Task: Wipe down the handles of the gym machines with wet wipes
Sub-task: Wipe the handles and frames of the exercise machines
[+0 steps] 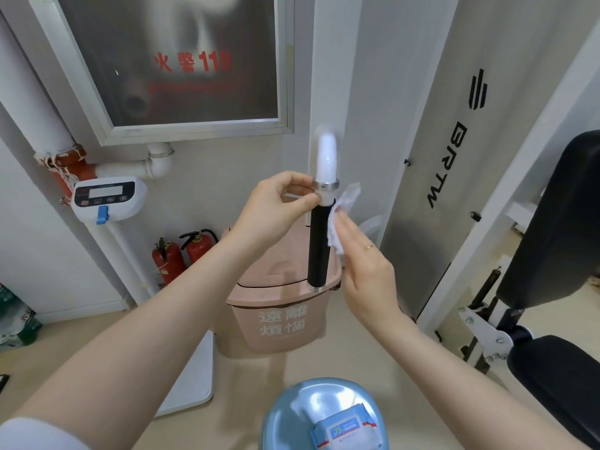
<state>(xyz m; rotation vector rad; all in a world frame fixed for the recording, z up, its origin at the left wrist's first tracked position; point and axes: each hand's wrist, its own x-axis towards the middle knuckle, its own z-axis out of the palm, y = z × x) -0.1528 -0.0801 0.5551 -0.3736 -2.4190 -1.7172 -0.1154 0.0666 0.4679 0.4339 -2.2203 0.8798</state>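
A black machine handle [319,248] with silver end rings hangs upright from a white bar [327,160] in the middle of the view. My left hand [276,211] pinches the handle's top end just below the upper silver ring. My right hand [363,264] presses a white wet wipe [341,219] flat against the right side of the black grip, fingers extended. A pack of wet wipes [345,430] lies on a blue round stool [292,414] at the bottom of the view.
A pink lidded bin [276,313] stands right behind the handle. The machine's grey panel [454,141] and black padded seat [552,222] are at the right. Two red fire extinguishers [181,254] and a scale [108,198] stand at the left wall.
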